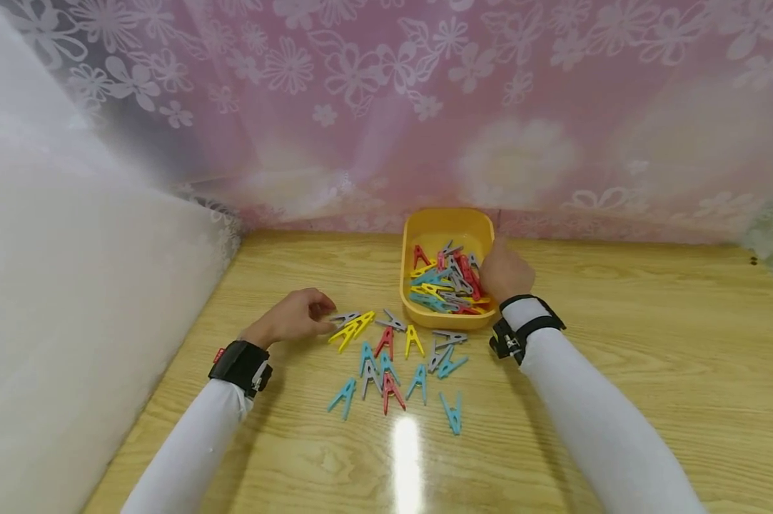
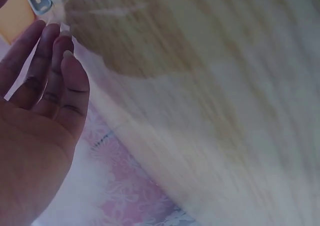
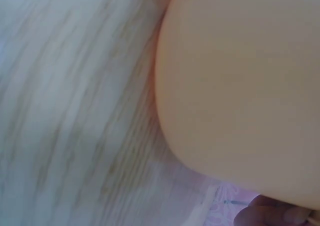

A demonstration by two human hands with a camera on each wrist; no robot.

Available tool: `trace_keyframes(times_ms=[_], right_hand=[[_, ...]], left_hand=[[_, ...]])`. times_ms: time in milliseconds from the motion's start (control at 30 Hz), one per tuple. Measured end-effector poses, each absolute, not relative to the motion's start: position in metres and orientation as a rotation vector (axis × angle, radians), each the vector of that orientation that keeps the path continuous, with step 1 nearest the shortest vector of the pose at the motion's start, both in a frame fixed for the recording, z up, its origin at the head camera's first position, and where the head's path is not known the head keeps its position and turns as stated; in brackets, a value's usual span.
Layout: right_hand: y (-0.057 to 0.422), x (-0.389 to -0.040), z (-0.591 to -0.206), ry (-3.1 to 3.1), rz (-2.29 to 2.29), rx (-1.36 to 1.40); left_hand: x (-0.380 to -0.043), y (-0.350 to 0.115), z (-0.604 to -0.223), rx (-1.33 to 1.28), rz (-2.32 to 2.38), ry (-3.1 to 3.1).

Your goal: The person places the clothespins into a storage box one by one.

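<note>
In the head view my right hand (image 1: 507,274) grips the right wall of a yellow plastic bin (image 1: 447,218). The right wrist view has the bin's smooth wall (image 3: 240,95) filling much of it, with a few fingers (image 3: 265,213) curled at its edge. Inside the bin lies a heap of red, yellow, blue and grey clothespins (image 1: 432,289). My left hand (image 1: 296,315) is low over the table, its fingers loosely bent beside a grey clothespin (image 1: 346,318) and yellow clothespins (image 1: 354,330). Nothing shows in its grasp; the thumb is mostly out of the left wrist view.
Several loose clothespins lie scattered in front of the bin, including a red clothespin (image 1: 391,391) and a blue clothespin (image 1: 452,414). The wooden table (image 1: 617,321) runs back to a pink floral curtain (image 1: 373,143). A white wall (image 1: 91,285) stands at the left.
</note>
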State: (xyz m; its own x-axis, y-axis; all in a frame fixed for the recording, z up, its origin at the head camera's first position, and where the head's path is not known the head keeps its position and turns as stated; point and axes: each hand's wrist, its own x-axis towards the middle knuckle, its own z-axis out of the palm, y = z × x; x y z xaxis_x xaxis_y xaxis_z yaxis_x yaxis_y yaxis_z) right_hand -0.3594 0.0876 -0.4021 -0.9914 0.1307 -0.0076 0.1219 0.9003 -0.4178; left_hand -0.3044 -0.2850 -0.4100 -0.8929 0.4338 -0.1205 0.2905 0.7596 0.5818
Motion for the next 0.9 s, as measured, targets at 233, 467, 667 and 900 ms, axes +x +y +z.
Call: trace_keyframes(times_ms=[233,467,667,900], right_hand=[[0.090,-0.358,-0.400,-3.061,0.648,-0.186],[0.098,-0.357,-0.395,-3.109,0.635,-0.222],[0.103,-0.359,-0.394,-3.126,0.683,-0.215],[0.110,-0.359,-0.395,-3.110,0.912,-0.196]], left_hand=[[-0.300,-0.275,-0.407,0.644,0.662,2.790],[-0.299,-0.272,-0.406,0.639,0.585,2.851],[-0.297,-0.278,-0.406,0.614,0.614,2.874],[-0.298,-0.279,-0.399,0.549,0.837,2.882]])
